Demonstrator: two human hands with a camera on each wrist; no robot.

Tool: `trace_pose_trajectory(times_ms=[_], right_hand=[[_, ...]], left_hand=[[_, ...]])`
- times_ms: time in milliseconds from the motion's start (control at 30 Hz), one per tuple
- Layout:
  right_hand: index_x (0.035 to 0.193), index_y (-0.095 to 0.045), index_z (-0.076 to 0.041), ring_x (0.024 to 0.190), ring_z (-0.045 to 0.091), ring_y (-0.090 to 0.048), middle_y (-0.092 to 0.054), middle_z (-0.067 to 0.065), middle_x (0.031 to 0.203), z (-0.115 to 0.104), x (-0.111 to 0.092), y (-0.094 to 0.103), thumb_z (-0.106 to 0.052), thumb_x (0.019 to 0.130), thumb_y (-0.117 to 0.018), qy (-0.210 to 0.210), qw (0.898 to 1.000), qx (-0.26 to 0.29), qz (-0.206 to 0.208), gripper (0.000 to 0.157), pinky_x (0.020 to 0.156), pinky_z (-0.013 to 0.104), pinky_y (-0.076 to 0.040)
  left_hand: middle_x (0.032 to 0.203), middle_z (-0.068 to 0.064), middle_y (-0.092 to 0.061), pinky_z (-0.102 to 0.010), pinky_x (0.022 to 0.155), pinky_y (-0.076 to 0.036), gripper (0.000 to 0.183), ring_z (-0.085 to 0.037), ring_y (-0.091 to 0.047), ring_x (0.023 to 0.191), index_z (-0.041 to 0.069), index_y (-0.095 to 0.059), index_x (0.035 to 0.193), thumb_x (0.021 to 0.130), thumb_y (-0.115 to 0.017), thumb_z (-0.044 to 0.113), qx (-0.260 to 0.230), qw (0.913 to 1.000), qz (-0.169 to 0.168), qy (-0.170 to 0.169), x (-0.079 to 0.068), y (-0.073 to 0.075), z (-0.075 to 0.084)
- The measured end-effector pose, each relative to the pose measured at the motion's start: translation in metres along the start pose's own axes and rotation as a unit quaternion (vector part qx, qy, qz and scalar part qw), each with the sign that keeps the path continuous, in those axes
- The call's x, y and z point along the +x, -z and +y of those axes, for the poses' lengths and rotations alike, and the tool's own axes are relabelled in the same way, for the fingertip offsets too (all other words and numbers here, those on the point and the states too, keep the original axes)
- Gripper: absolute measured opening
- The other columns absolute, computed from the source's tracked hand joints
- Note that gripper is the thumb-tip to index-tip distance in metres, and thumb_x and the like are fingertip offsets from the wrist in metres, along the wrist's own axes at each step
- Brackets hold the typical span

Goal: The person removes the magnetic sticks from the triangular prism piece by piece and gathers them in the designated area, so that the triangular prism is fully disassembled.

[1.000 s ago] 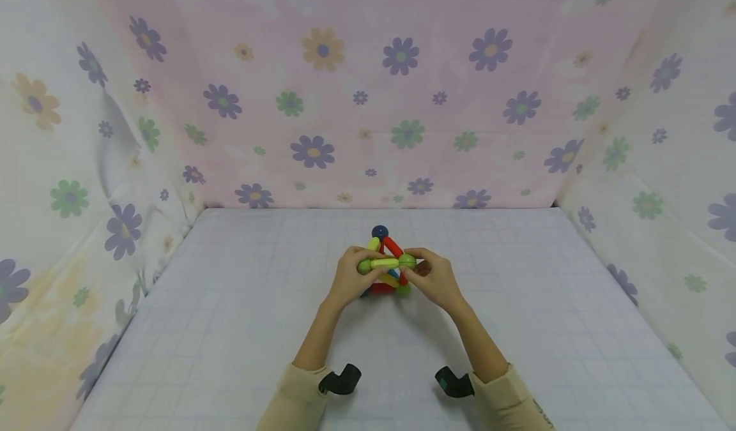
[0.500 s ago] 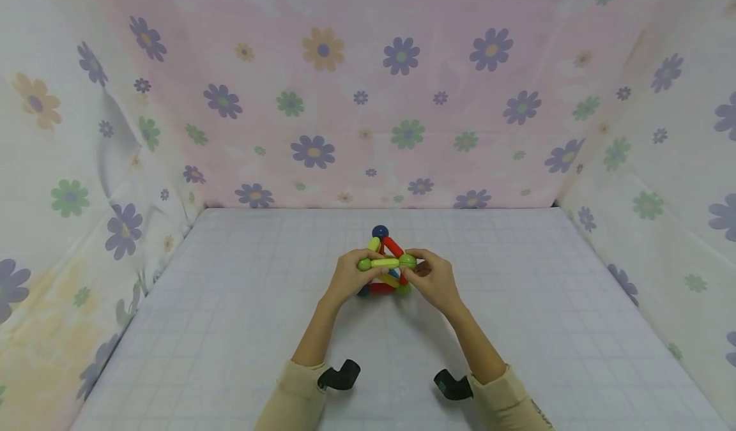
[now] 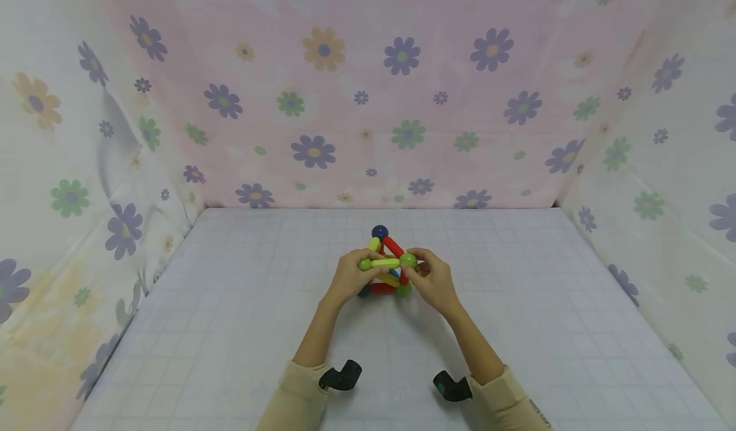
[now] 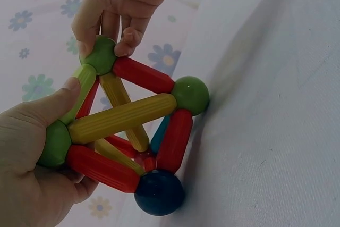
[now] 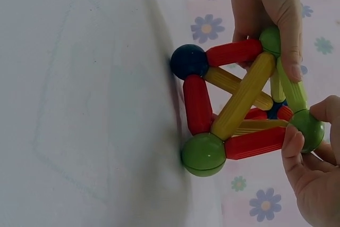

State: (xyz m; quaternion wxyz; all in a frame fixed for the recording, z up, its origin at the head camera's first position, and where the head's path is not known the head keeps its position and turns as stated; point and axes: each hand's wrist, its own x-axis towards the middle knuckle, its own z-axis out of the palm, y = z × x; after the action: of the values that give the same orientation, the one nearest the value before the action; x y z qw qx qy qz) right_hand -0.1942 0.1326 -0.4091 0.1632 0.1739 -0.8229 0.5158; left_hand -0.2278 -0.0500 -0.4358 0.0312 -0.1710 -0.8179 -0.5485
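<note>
A frame of magnetic building sticks and balls stands on the table, with a dark blue ball [image 3: 380, 232] at its far top. My left hand [image 3: 351, 278] grips the green ball [image 4: 54, 144] at one upper corner, its thumb lying along the light green stick [image 4: 81, 91]. At that stick's other end, my right hand [image 3: 434, 279] pinches a second green ball [image 5: 308, 130] between thumb and fingers. Red sticks [image 4: 175, 142] and yellow sticks [image 5: 245, 97] join the corners. Another green ball [image 5: 203, 154] and a blue ball [image 4: 159, 192] touch the tabletop. Fingers partly hide the held balls.
The white table [image 3: 241, 329] has a faint grid pattern. Flower-printed cloth [image 3: 368, 112] rises behind it and along both sides. A black wrist mount [image 3: 340, 376] sticks out from the left sleeve, another mount [image 3: 452, 386] from the right.
Both hands keep hold of the same two balls and have shifted only very slightly. The frame stands practically where it was.
</note>
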Motion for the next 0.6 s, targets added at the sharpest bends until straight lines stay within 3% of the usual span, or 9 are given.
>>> trace_pose_trajectory(times_ms=[600], right_hand=[[0.107, -0.055, 0.018, 0.074, 0.031, -0.06, -0.062, 0.027, 0.095, 0.0, 0.0022, 0.0044, 0.008, 0.085, -0.06, -0.007, 0.999, 0.032, -0.036, 0.025, 0.064, 0.021, -0.05]], left_hand=[[0.092, -0.01, -0.062, -0.022, 0.061, -0.041, 0.022, -0.015, -0.048, 0.076, 0.003, -0.071, 0.098, 0.082, -0.074, 0.017, 0.007, 0.9999, 0.002, 0.007, -0.0001, -0.001, -0.0004]])
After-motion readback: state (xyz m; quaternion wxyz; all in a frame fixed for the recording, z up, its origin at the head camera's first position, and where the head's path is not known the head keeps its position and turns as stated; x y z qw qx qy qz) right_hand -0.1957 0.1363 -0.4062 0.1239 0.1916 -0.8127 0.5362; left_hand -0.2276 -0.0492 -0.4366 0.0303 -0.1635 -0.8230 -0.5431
